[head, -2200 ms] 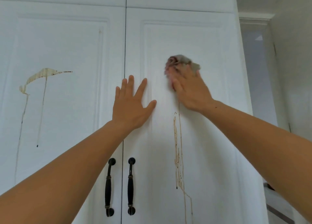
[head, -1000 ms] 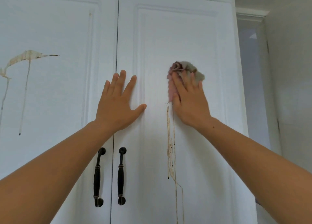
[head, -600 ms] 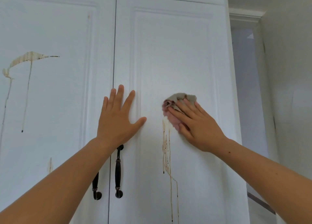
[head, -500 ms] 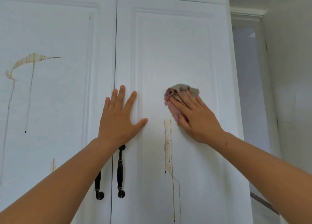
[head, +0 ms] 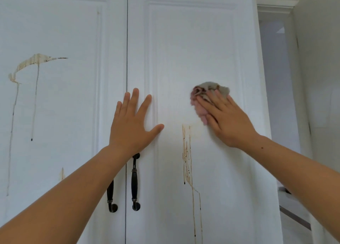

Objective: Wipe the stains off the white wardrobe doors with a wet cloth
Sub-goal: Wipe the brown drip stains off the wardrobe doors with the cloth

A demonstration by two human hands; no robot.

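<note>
Two white wardrobe doors meet at a thin seam (head: 127,60). The left door (head: 64,105) carries a tan smear (head: 31,62) with thin runs below it, and a small mark (head: 62,173) lower down, perhaps another stain. The right door (head: 193,41) bears brown drips (head: 186,151), with a crumpled cloth (head: 202,98) lying against it just above them; dark handles (head: 134,181) flank the seam

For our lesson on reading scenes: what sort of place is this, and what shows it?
Probably a room in a home, perhaps a bedroom: tall white panelled wardrobe doors fill the view, fitted with black metal pull handles, and a white-framed doorway opens at the right.
</note>
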